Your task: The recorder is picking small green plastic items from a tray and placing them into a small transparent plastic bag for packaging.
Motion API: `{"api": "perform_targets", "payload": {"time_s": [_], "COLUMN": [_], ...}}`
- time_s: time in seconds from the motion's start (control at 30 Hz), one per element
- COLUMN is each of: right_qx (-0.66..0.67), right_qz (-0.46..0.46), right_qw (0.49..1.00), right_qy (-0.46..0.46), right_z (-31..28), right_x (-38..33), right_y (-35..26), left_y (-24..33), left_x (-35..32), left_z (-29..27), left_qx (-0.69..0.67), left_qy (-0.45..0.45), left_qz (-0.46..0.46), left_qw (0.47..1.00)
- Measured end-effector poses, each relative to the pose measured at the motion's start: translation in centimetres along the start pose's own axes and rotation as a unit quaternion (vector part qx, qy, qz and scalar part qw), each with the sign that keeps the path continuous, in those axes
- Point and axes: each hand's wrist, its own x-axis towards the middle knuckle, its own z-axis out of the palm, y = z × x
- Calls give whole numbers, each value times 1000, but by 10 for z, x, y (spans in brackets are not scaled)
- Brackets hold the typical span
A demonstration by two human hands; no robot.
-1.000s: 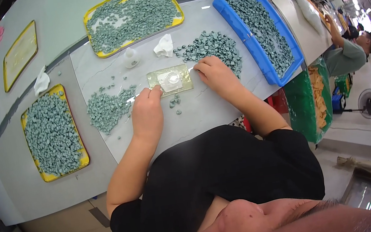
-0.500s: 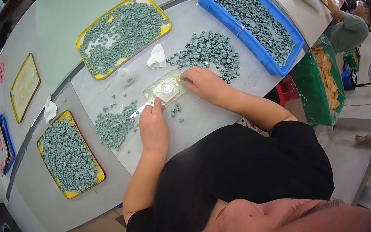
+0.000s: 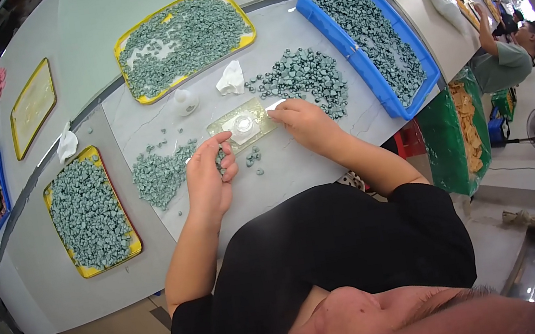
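A clear yellowish rectangular plate (image 3: 260, 114) lies on the table in front of me, with a white patch and a round, shiny white piece (image 3: 244, 125) at its middle. Curled at its left end is my left hand (image 3: 209, 179), closed around a few small green stone-like pieces (image 3: 219, 160) that show between fingers and palm. My right hand (image 3: 308, 126) is at the right end, its fingertips pinching a thin white strip (image 3: 276, 105). A pile of matte green pieces (image 3: 162, 176) spreads left of my left hand. Glossier dark green ones (image 3: 306, 78) lie beyond my right hand.
Yellow-rimmed trays of green pieces stand at the back (image 3: 253, 36) and left (image 3: 139, 245). A blue tray (image 3: 350, 51) is at the right. Crumpled white tissue (image 3: 230, 79) and a small white bottle (image 3: 186, 102) lie behind the plate. Other people (image 3: 507, 55) sit farther off.
My left hand has drawn back from the plate's edge and curled around green pieces. My right hand has shifted slightly right, and a white strip now shows at its fingertips.
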Motion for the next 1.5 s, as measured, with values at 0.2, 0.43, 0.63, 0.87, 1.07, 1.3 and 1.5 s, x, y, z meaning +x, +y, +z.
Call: {"api": "perform_targets", "payload": {"time_s": [0.2,0.43,0.63,0.87,1.07,1.3,1.5], "right_qx": [-97,-68,-30,-61,-77,158,520], "right_qz": [-113,-96,-170,-221,-219,16,290], "right_qw": [988,992,983,973,972,986,803], "right_qy": [-33,-53,67,41,19,47,-34], "right_z": [7,17,28,41,44,55,56], "right_x": [-3,2,17,26,29,25,22], "right_y": [-5,-11,-28,-34,-40,-50,-62], "left_y": [-6,-9,-11,-9,-9,-11,-16], "left_x": [-2,-8,-7,-10,-10,-11,-13], "left_z": [-16,-25,-32,-43,-48,-57,-60], "left_qx": [-125,-123,-102,-115,-98,-83,-58], "left_qy": [2,-24,-32,-50,-46,-58,-66], "left_qz": [-8,-28,-16,-25,-10,-9,-15], "left_qw": [992,992,994,992,994,995,996]}}
